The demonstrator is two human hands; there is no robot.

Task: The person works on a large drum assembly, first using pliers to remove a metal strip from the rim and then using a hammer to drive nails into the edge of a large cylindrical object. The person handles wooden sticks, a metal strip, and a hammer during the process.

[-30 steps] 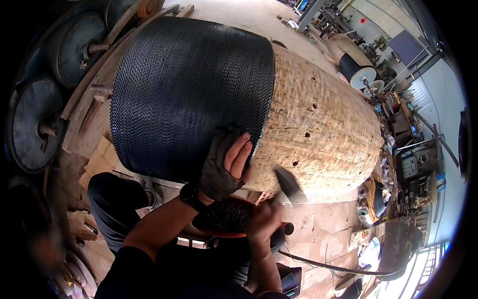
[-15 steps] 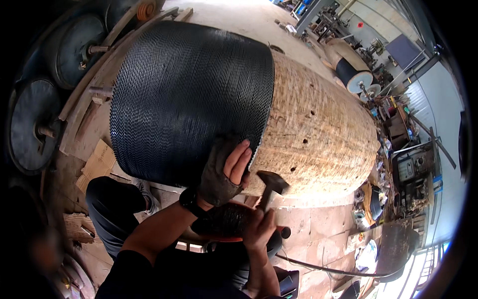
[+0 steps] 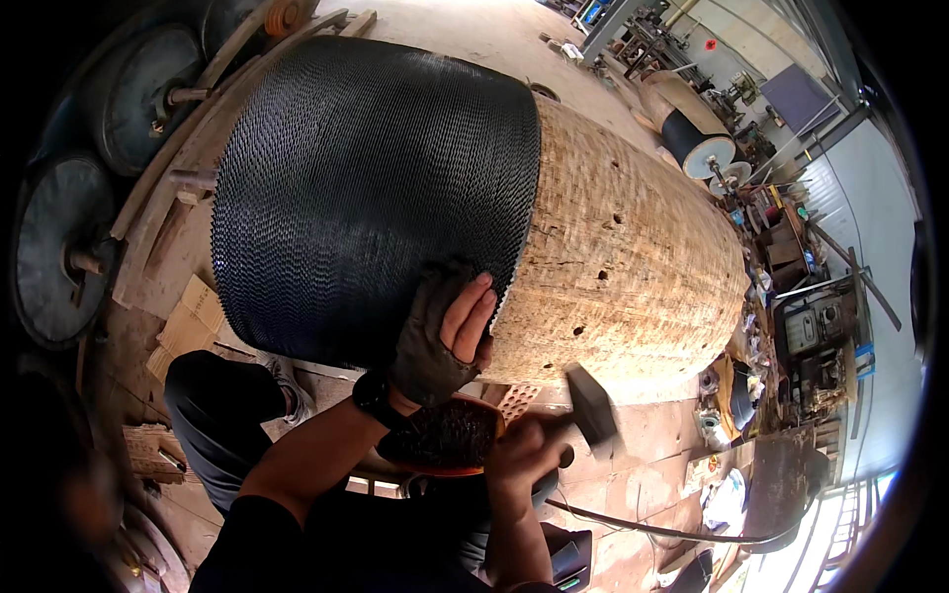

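Note:
A large drum lies in front of me, its left part wrapped in a black, finely toothed covering and its right part bare tan wood with several dark holes. My left hand, in a dark fingerless glove, rests on the covering's lower right edge. Its fingers are bent and pressed together; whatever they pinch is hidden. My right hand grips a hammer by its handle, the blurred head below the wooden part and apart from it. Beneath my left hand is an orange-rimmed bowl of small dark pieces, too small to name.
Dark round drum ends with shafts stand along wooden beams at the left. Flat cardboard lies by my left knee. A smaller drum stands far right, above cluttered shelves. A dark cylinder sits lower right.
The hammer has swung down and to the right, away from the drum, with my right hand tilting along. My left hand stays at the covering's edge. The whole view has shifted slightly.

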